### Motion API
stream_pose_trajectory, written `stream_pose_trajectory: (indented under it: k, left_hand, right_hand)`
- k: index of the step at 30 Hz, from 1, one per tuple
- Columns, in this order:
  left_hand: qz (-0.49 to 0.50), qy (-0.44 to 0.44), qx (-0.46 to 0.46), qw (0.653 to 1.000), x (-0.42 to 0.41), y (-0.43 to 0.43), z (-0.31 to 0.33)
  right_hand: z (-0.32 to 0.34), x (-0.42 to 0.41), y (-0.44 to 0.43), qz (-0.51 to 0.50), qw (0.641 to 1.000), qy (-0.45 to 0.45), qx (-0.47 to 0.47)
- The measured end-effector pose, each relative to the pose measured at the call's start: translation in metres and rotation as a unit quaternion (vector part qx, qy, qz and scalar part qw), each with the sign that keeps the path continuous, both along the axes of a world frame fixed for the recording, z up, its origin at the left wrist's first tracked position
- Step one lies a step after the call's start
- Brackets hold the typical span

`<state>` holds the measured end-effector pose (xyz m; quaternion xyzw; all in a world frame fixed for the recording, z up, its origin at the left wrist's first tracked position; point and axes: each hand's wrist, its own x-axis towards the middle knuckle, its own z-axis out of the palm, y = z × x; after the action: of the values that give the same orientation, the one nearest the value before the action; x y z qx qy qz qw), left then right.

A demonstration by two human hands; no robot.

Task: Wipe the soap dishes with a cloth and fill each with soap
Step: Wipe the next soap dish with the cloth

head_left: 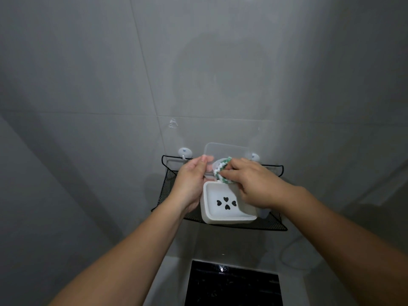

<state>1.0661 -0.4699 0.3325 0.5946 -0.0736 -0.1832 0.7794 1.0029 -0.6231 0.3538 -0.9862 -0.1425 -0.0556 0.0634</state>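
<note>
left hand [191, 184] grasps the clear dish [227, 151] by its left edge, thumb on top, and holds it tipped up over the back of the mesh shelf [273, 224]. right hand [254, 184] has its fingers bunched round the cloth [221, 171] and presses it against the clear dish's face. the white dish [229, 218] sits on the shelf just in front, under both hands. neither hand grips it.

handling, my read:
- clear dish: thin plastic, light, probably flexes. likely slick if wet. an edge pinch works, but support it behind the wipe point so it doesn't bow or pop out.
- white dish: thicker wall, stiffer, a bit heavier. take it by the long sides, since the rim looks smooth and rounded.
- cloth: soft green-white knit that wads easily. a fingertip bunch is enough.
- shelf: hangs on the wall hooks, so don't lean on it.

counts:
- 2 soap dishes: 1 clear, 1 white. can't tell if the clear one is a dish or a lid.
- 1 cloth
- 4 heart-shaped drain holes [225, 203] in the white dish
- 1 shelf, 2 white wall hooks [185, 152] [254, 156]
- 0 soap bars in view. white dish is empty, so filling isn't done.
- 1 dark glossy panel [231, 286] below, can't identify it.
</note>
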Motion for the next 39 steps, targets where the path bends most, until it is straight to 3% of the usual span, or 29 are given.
stream_pose_trajectory:
  k: [11,19,27,39]
  left_hand:
    - [-0.002,0.001,0.01,1.0,-0.004,-0.002,0.003]
    - [-0.034,-0.022,0.025,0.999,-0.011,-0.003,0.01]
    - [-0.053,-0.065,0.055,0.995,-0.014,0.0,0.009]
    - [0.009,-0.085,0.094,0.992,-0.002,0.002,0.008]
  right_hand:
    - [0.024,-0.011,-0.007,0.008,0.975,-0.015,-0.22]
    - [0.011,-0.009,-0.009,0.037,0.964,-0.195,-0.179]
    - [0.006,0.0,0.002,0.035,0.96,-0.212,-0.18]
    - [0.016,-0.004,-0.005,-0.051,0.96,-0.195,-0.195]
